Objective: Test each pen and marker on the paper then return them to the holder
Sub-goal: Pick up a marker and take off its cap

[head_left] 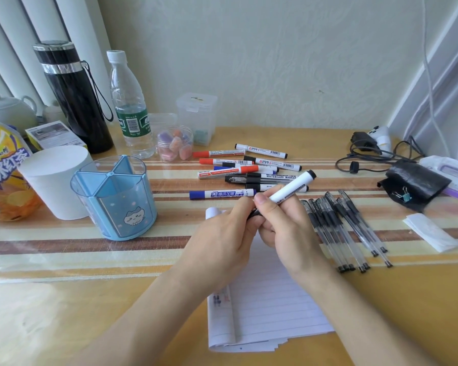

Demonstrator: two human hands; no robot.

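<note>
— Markers (233, 170) are lying loose behind the hands, gel pens (341, 225) at right, the blue holder (117, 199) at left.
— Any writing?
— One barrel is showing "WHITEBOARD MARKER".
— The hands?
— Right hand (288, 231) is gripping a white marker (288, 190) above the paper (273, 307); left hand (222, 239) is pinching its lower end, half hidden.

The near-left corner of the wooden table (64, 313) lies open. The translucent blue plastic pen holder (114, 199) stands left, a white paper cylinder (53, 180) just beside it. Scattered whiteboard markers (249, 170) and clear black-tipped gel pens (341, 228) crowd the middle and right.
</note>
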